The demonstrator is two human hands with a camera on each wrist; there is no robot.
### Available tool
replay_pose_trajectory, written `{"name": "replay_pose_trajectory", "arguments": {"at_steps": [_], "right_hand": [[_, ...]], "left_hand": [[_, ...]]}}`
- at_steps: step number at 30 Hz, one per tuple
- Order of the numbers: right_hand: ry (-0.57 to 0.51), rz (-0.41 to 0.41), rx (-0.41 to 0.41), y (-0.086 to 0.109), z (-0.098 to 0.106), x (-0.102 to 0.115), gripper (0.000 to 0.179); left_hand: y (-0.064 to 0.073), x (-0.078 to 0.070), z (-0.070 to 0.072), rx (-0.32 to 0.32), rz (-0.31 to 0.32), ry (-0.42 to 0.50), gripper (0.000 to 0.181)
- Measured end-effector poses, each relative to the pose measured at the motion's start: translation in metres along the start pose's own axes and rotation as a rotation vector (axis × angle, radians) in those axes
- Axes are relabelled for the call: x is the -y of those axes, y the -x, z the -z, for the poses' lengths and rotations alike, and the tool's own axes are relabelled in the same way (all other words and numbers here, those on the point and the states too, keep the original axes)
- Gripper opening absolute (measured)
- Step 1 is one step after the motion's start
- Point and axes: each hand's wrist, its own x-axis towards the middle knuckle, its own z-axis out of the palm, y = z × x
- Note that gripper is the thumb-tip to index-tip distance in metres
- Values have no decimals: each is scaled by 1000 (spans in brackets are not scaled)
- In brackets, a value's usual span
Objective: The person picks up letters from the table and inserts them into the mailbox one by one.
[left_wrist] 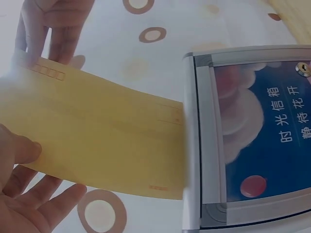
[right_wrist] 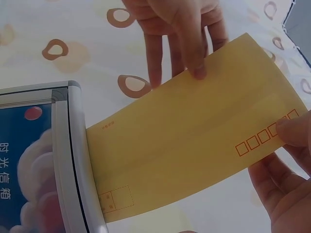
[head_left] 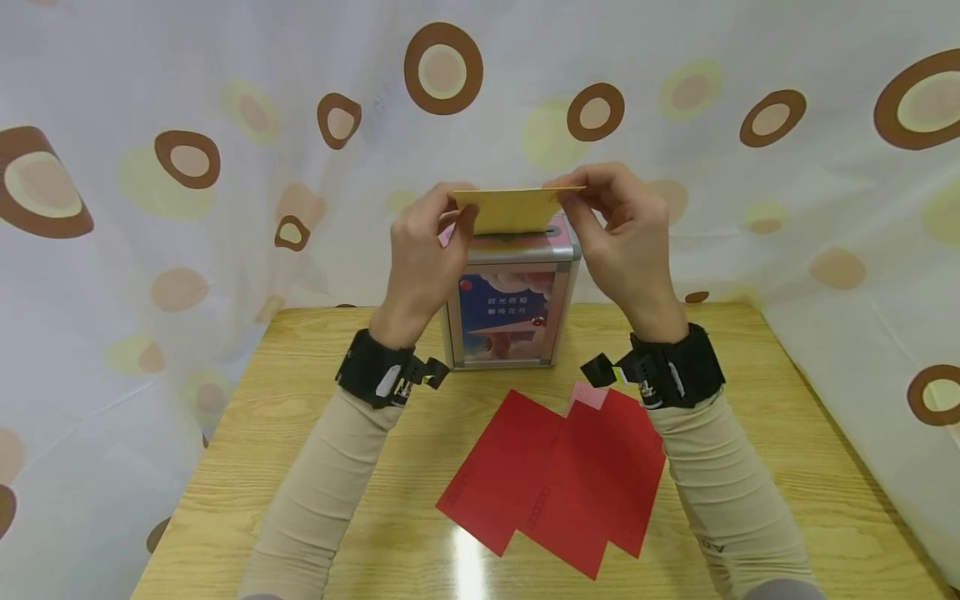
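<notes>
Head view has the yellow envelope (head_left: pixel 510 212) up between the two hands, on top of the box (head_left: pixel 487 292). Its low edge is at the slot (head_left: pixel 553 230); I cannot tell how far in it goes. It is thin and a bit bent, with little red squares in a row by the right hand (head_left: pixel 626 237). That hand pinches the right side; the left hand (head_left: pixel 427 250) pinches the left, thumbs on the near face.
</notes>
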Motion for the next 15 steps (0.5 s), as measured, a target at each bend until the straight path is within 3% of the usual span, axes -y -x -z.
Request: {"name": "replay_pose_trajectory", "arguments": {"at_steps": [15], "right_hand": [[7, -46, -20, 4, -1, -6, 13]], "left_hand": [[-10, -20, 10, -68, -63, 44, 15]]}}
